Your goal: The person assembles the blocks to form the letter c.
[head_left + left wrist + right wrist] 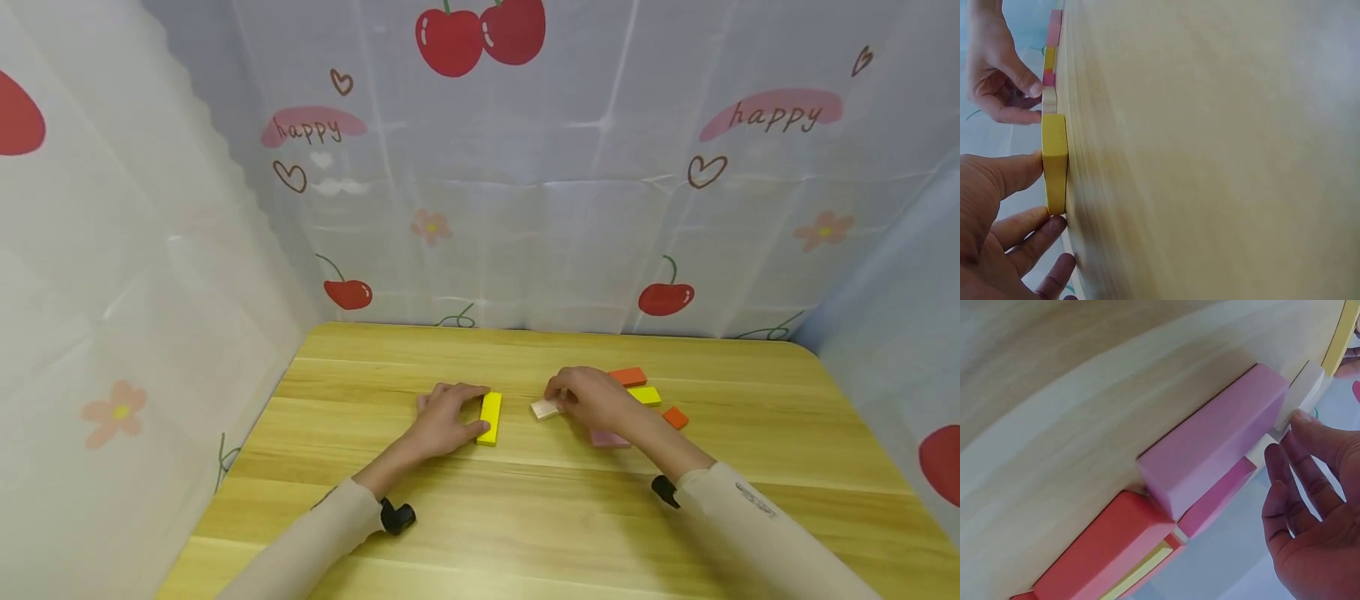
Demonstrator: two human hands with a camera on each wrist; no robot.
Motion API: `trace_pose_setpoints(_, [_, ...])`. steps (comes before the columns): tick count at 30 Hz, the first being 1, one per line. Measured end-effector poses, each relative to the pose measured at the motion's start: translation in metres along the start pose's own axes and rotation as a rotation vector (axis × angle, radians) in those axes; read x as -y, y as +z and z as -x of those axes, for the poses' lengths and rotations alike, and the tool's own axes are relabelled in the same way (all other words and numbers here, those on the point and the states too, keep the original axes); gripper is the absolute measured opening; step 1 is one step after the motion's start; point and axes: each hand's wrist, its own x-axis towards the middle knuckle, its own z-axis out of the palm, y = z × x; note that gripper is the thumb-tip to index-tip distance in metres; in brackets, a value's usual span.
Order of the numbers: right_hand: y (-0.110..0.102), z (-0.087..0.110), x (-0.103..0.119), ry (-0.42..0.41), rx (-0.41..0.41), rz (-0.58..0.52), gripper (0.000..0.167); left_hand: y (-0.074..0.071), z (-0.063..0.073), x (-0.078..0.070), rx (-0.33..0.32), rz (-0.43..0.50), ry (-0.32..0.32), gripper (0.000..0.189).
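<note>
Long and yellow, a wooden block lies on the table, pointing away from the body. My left hand grips it from the left, thumb by its near end and a fingertip at its far end. In the left wrist view the yellow block sits flat on the tabletop between thumb and fingers. To its right, a plain wood block is pinched by my right hand, which covers its right end. The right wrist view has the thumb and fingertips at the plain block, just past a purple block.
Right of and partly behind the right hand lie a red-orange block, a second yellow block, a small orange block and the purple block. A printed curtain hangs behind the wooden table.
</note>
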Motion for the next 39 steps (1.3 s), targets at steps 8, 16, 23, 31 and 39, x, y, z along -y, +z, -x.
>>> trace_pose_setpoints(8, [0.001,-0.013,0.003,0.003,0.006,-0.003,0.02,-0.003,0.008,0.003,-0.024,-0.006,-0.005,0.057])
trace_pose_setpoints(16, [0.004,-0.026,0.003,0.0,0.023,-0.009,0.022,-0.005,0.015,0.004,-0.028,-0.007,-0.029,0.057])
trace_pose_setpoints(23, [0.008,-0.037,0.003,0.001,0.027,-0.014,0.021,-0.007,0.017,0.004,-0.026,-0.003,-0.034,0.057])
trace_pose_setpoints(31, [0.01,-0.048,0.005,-0.003,0.021,-0.04,0.022,-0.01,0.017,0.003,-0.016,-0.015,-0.031,0.057])
trace_pose_setpoints(39, [0.011,-0.058,0.01,0.0,0.034,-0.052,0.021,-0.011,0.02,0.005,-0.021,-0.026,-0.041,0.056])
